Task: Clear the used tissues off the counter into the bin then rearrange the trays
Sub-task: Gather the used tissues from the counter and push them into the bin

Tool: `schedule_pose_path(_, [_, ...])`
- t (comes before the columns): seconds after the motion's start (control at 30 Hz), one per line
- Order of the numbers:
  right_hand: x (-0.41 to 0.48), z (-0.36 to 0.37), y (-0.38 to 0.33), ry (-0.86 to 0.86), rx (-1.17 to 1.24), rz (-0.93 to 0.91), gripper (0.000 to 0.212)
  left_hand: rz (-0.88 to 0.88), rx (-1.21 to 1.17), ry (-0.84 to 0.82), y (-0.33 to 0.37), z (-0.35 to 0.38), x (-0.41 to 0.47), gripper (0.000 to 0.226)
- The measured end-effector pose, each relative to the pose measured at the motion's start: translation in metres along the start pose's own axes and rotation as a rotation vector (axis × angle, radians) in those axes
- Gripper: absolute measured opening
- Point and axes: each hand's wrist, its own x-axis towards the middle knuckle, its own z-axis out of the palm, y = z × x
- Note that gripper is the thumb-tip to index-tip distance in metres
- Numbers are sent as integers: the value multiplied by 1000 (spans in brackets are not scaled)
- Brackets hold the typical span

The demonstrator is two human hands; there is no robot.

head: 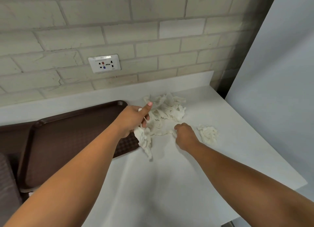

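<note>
Likely a canteen or café clearing corner: brown plastic serving trays (pixel 68 142) overlap at the left edge of a white counter (pixel 169 184), used tissues (pixel 169 111) (crumpled, in a heap) lie near its back edge, below a pale brick wall (pixel 153 31) with a labelled socket plate (pixel 104 63).

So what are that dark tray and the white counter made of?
The tray looks like moulded brown plastic: textured grid surface, rounded raised rim. The counter seems smooth white laminate or solid surface, no visible seams; which, I cannot tell.
</note>
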Motion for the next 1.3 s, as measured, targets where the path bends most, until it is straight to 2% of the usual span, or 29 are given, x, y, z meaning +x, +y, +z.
schedule_pose_path(0.1, [-4,-3,-4,-103,-158,42,29,0,177,-88,6,4,-14,78])
schedule_pose_path(0.17, [-7,-9,-6,-108,-149,28,24,15,200,-110,9,8,-20,76])
schedule_pose_path(0.23, [-13,-20,-6,-24,-39,-54,19,5,157,-110,14,14,-26,74])
schedule_pose_path(0.3, [-22,-34,-8,58,118,-122,23,10,152,-69,17,20,-30,73])
schedule_pose_path(0.43, [-43,-73,-12,124,519,-50,32,-21,132,34,25,34,-36,84])
schedule_pose_path(0.53, [-65,-99,-3,270,655,-5,45,-33,30,64,37,46,-46,74])
schedule_pose_path(0.6, [-81,-113,9,321,714,5,44,-14,-65,2,45,56,-56,63])
schedule_pose_path(0.7, [-107,-129,37,323,817,30,27,52,-141,-191,51,75,-67,45])
schedule_pose_path(0.83, [-160,-147,85,370,868,83,18,223,138,-327,69,118,-91,38])
schedule_pose_path(0.9, [-195,-154,110,399,914,121,21,265,145,-378,79,150,-107,30])
schedule_pose_path(1.0, [-245,-157,153,422,887,160,24,309,219,-366,91,203,-134,19])
schedule_pose_path(1.1, [-290,-150,196,448,821,224,29,273,194,-396,97,252,-161,12])
schedule_pose_path(1.23, [-340,-129,243,493,758,318,40,266,190,-473,91,307,-192,11])
schedule_pose_path(1.3, [-362,-114,264,478,815,358,40,255,187,-492,81,334,-205,16])
